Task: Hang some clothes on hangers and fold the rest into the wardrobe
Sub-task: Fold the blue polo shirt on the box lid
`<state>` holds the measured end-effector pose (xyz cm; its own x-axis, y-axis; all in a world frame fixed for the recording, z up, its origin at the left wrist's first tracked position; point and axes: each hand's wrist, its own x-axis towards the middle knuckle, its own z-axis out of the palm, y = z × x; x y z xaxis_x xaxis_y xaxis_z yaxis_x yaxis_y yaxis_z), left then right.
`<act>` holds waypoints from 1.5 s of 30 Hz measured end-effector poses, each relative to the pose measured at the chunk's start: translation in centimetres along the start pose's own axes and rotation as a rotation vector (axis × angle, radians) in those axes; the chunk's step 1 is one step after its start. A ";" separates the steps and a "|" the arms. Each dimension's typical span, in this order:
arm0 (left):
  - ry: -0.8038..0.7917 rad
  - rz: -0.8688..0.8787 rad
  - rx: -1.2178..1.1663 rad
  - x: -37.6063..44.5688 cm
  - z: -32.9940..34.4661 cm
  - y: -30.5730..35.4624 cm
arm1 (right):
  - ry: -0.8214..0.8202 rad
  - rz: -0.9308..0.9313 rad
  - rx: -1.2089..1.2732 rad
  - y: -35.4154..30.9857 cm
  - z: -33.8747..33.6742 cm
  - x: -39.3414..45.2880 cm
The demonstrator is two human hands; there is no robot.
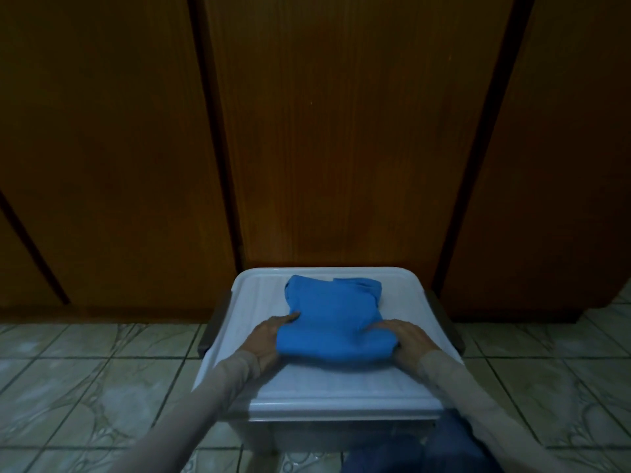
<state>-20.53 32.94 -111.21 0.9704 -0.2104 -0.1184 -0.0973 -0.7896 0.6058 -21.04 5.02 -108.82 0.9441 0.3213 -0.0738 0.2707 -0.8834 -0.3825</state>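
We are folding a blue garment (333,322) on the white lid (341,380) of a plastic bin (341,435), low in the centre of the frame, using the lid as a flat working surface on the tiled floor (85,387). Our left hand (273,339) is grasping the garment's left edge, fingers lying over the cloth. Our right hand (404,339) is grasping the right edge the same way, probably to square the bundle before lifting it. The wardrobe (307,131) is filling the upper frame just behind the bin, its wooden doors closed, so we judge they need opening first. We are seeing no brand, label or writing anywhere.
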 end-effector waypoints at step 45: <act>0.164 0.034 0.237 2.7 4.2 7.4 | 0.044 0.105 -0.053 -4.8 2.6 4.5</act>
<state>-19.59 24.17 -110.35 0.9866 -0.1586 0.0390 -0.1607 -0.9005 0.4041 -18.57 11.58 -109.76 0.9748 0.2120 -0.0698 0.1785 -0.9284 -0.3259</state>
